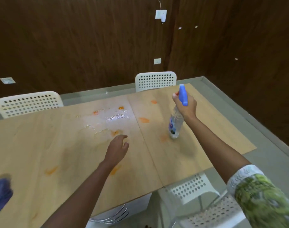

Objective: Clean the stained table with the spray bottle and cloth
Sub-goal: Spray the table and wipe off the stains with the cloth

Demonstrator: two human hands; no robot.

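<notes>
Right, your right hand (186,104) grips the spray bottle (176,124) mid-right; left hand (118,148) relaxed, holding nothing, centre. Blue cloth (0,195) lower left, white chairs (28,102) along the table (41,145) w/ orange stains (144,120).

Landmark: table (181,162).
Spray bottle (176,122): stood on its right half.
Wet patch (110,119): lay left of the bottle, mid-table.
Cloth (0,196): lay at its near left edge.
Chairs (155,81): stood behind its far edge.

spray bottle (175,124) label blurred, no text legible anywhere
</notes>
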